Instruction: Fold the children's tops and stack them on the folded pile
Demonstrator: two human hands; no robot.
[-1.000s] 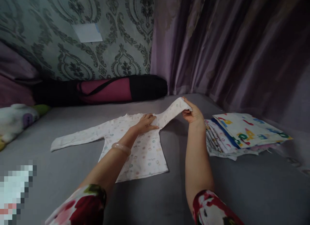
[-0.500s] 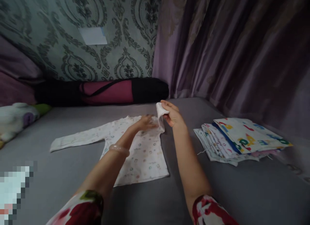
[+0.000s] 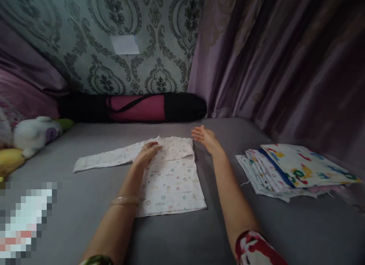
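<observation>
A small white printed shirt (image 3: 173, 185) lies on the grey bed sheet, its left-side sleeve stretched out to the left. The other sleeve lies folded across the chest. My left hand (image 3: 148, 153) rests on the upper left of the shirt near the folded sleeve's end, fingers apart and slightly curled. Just beyond the shirt's upper right corner, my right hand (image 3: 205, 137) hovers with its fingers stretched out and holds nothing.
A stack of folded clothes (image 3: 308, 166) sits at the right. A black and pink long bag (image 3: 137, 107) lies along the wall. Plush toys (image 3: 34, 134) are at the left, and a blurred pale object (image 3: 31, 223) is at the lower left. Purple curtains (image 3: 234, 67) hang behind.
The right sleeve has been laid across the shirt, and my right hand has let go of it. My left hand has moved left along the shirt. The view has shifted slightly left.
</observation>
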